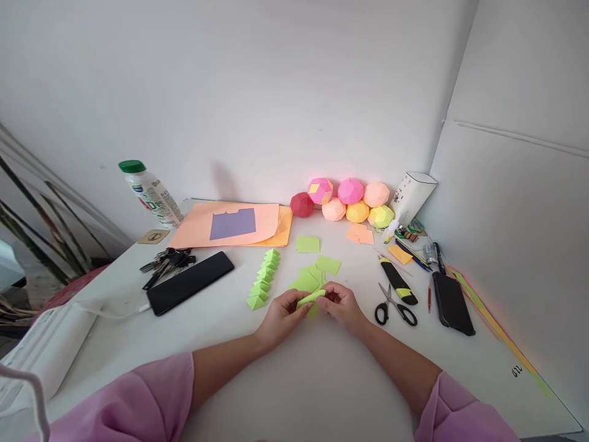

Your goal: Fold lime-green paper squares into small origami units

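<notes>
Between my two hands is a small green paper piece [311, 298], folded into a narrow strip. My left hand [281, 316] pinches its left end with thumb and fingers. At the other end, my right hand [343, 309] grips it the same way. Loose green paper squares [307, 282] lie just beyond my fingers, partly overlapping. A further green sheet [308, 244] rests farther back. To the left of my left hand runs a row of folded green paper units [264, 279], standing in pointed shapes.
Scissors [394, 307] and a box cutter [398, 281] lie right of my right hand, near a phone [453, 303]. Several faceted paper balls [350, 191] line the wall. At left are a black power bank or phone [191, 283], keys [168, 264], orange paper [193, 228] and a bottle [154, 195].
</notes>
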The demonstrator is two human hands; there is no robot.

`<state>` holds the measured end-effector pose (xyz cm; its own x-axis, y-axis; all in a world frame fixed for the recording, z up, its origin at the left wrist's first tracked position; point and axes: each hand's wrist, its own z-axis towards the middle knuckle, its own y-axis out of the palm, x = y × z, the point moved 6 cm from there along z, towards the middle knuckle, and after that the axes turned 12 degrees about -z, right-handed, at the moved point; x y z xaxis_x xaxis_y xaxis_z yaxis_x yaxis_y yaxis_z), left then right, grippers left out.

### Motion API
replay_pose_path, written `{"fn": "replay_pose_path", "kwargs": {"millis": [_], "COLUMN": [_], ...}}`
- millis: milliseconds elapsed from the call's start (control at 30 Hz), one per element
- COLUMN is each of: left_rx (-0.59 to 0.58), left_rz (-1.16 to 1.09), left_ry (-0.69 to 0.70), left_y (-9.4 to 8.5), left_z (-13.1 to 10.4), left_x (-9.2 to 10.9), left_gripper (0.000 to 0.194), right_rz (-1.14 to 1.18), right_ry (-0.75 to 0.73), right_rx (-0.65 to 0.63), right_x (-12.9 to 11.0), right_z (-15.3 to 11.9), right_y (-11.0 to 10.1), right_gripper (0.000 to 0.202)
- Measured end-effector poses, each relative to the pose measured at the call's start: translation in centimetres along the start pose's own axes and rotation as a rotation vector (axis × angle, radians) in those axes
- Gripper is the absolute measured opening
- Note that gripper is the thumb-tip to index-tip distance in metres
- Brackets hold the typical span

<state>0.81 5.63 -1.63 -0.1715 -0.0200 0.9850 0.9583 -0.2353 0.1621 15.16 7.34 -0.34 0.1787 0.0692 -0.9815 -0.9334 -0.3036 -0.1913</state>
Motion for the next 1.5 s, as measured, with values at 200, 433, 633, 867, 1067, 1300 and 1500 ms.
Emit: {"fn": "replay_pose_path", "kwargs": {"millis": [200,433,633,867,1067,1300,1500], "left_rx": [-0.01,-0.012,-0.009,-0.019,-0.021,-0.018,0.001], "left_rz": [0.041,0.059,0.063,0.063,0.061,0.074,0.116], "left_ry": [-0.052,-0.052,-0.04,-0.042,-0.037,-0.04,-0.037], "left_y": [0.0,0.0,0.0,0.1,0.2,0.1,0.0], "left_z": [-0.1,-0.1,-0.2,-0.2,-0.3,-0.2,-0.3], "left_x": [-0.3,-0.2,-0.4,-0.2,-0.1,-0.2,0.0], "left_gripper": [0.028,0.026,0.025,0.025,0.024,0.023,0.024], "right_rz": [0.061,0.071,0.075,0.095,0.11,0.116,0.12], "right_ry": [0.039,0.045,0.035,0.039,0.065,0.044,0.045], "right_rx": [0.017,0.004,-0.002,0.004,-0.004,-0.011,-0.007], "right_x": [0.2,0.7,0.5,0.7,1.0,0.8,0.4], "right_z": [0.1,0.3,0.3,0.4,0.5,0.4,0.3], "right_y": [-0.1,-0.3,-0.4,-0.4,-0.4,-0.4,-0.3], "right_gripper": [0.029,0.022,0.019,0.021,0.022,0.021,0.02]}}
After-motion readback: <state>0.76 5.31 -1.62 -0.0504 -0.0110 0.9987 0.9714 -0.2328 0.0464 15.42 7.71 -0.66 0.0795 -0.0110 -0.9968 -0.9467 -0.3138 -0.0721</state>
